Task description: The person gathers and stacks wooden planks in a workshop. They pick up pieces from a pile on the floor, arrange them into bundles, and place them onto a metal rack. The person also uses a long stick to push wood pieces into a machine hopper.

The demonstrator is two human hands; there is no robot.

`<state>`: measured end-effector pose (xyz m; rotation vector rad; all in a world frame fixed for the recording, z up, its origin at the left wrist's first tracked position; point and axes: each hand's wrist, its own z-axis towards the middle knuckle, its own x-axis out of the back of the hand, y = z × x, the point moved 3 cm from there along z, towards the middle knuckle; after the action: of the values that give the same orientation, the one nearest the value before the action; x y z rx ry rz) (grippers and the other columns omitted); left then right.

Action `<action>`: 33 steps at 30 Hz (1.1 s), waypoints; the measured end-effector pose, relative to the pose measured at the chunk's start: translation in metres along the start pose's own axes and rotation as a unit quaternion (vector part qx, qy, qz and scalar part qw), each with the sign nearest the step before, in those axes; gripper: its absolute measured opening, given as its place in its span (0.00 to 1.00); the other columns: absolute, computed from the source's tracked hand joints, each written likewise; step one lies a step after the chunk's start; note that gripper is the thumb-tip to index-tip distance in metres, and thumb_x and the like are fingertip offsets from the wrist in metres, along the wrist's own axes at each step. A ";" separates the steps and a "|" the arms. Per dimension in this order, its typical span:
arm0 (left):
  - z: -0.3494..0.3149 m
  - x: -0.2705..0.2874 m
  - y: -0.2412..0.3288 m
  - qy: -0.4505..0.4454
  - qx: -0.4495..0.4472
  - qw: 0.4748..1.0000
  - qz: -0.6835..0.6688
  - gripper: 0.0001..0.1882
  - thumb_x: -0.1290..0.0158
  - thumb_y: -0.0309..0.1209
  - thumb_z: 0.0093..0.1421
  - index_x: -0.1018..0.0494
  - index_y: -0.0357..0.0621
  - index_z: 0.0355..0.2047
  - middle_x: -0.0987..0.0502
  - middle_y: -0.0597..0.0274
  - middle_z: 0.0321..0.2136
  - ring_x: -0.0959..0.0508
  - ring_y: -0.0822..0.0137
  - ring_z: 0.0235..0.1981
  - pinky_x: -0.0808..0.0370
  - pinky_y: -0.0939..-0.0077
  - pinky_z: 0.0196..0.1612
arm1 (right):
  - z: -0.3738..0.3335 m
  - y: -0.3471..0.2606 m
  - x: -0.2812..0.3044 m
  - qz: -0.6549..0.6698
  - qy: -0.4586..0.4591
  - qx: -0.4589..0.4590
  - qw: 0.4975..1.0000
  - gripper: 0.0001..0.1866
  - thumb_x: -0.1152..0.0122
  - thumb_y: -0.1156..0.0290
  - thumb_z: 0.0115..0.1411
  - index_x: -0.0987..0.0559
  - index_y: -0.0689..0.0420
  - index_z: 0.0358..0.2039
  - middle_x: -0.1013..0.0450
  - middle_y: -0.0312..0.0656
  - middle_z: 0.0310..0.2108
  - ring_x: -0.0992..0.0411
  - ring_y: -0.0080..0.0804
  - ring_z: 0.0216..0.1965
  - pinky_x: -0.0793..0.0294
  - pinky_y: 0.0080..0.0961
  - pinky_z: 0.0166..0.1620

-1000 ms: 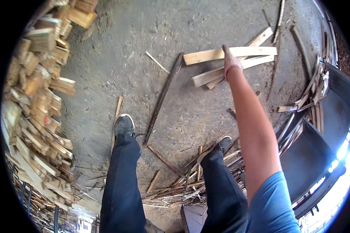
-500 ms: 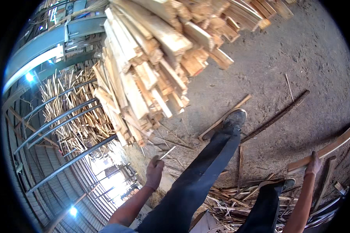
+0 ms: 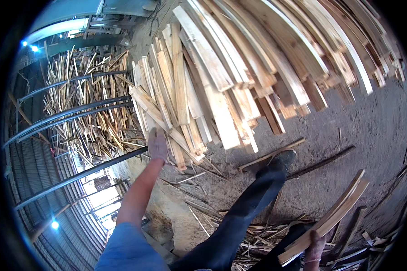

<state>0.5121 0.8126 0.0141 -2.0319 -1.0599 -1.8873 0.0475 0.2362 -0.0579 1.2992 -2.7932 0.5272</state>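
Observation:
My left hand [image 3: 157, 145] reaches to the near left side of a big pile of sawn wooden boards [image 3: 185, 97]. Its fingers are stretched out beside the end of a slanting board, and nothing shows in its grasp; whether they touch the wood I cannot tell. At the lower right, my right hand [image 3: 315, 248] is closed round a long wooden board [image 3: 328, 217], held at a slant above the floor. A lengthwise line runs along that board, so it may be two strips together. Both hands look covered by thin pale gloves.
Loose sticks [image 3: 271, 154] lie around my forward foot [image 3: 282, 160], with a dark strip [image 3: 321, 161] beyond it. Scrap wood [image 3: 262, 239] litters the floor near my legs. Metal bars [image 3: 81, 176] stand at the left before another heap of thin wood [image 3: 95, 104].
My left hand has let go of a thin stick and moved up to the pile. My right hand has brought its board inward and tilted it. The view has shifted over the pile.

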 end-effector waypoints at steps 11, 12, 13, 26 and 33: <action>0.135 0.005 0.010 -0.015 0.022 0.990 0.137 0.27 0.37 0.45 0.56 0.22 0.33 0.45 0.17 0.50 0.36 0.18 0.58 0.37 0.23 0.66 0.43 | -0.094 -0.001 -0.111 0.011 0.016 -0.127 0.992 0.37 0.28 0.69 0.56 0.35 0.69 0.61 0.28 0.52 0.48 0.27 0.44 0.46 0.22 0.38 0.52; 0.138 0.009 0.021 -0.020 -0.020 0.992 0.126 0.27 0.37 0.46 0.55 0.21 0.35 0.45 0.17 0.48 0.36 0.17 0.55 0.39 0.24 0.64 0.45 | -0.101 -0.009 -0.120 0.020 0.007 -0.127 0.992 0.37 0.27 0.69 0.56 0.35 0.69 0.61 0.28 0.51 0.48 0.27 0.44 0.46 0.22 0.39 0.52; 0.142 0.013 0.032 -0.026 -0.061 0.991 0.114 0.27 0.37 0.47 0.54 0.21 0.36 0.45 0.16 0.46 0.37 0.17 0.52 0.40 0.24 0.62 0.47 | -0.108 -0.017 -0.128 0.029 -0.001 -0.127 0.992 0.37 0.27 0.69 0.56 0.35 0.68 0.61 0.28 0.51 0.48 0.27 0.44 0.47 0.23 0.39 0.52; 0.158 -0.001 0.141 0.088 -0.375 0.848 0.364 0.43 0.43 0.46 0.61 0.44 0.35 0.70 0.41 0.44 0.69 0.39 0.49 0.69 0.42 0.56 0.70 | -0.095 -0.018 -0.113 -0.072 -0.021 -0.121 0.990 0.33 0.31 0.69 0.58 0.33 0.66 0.62 0.27 0.47 0.50 0.28 0.40 0.49 0.26 0.36 0.54; 0.234 -0.008 0.073 -0.075 -0.466 0.637 0.610 0.39 0.48 0.48 0.65 0.42 0.35 0.69 0.43 0.42 0.70 0.44 0.50 0.72 0.47 0.55 0.73 | -0.087 0.018 -0.078 -0.132 -0.028 -0.084 0.987 0.30 0.33 0.71 0.60 0.32 0.65 0.60 0.27 0.46 0.47 0.27 0.39 0.44 0.23 0.36 0.48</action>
<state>0.7441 0.8892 -0.0123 -2.1880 1.4168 -1.3785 0.0743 0.3315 0.0072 1.6303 -2.5802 0.2407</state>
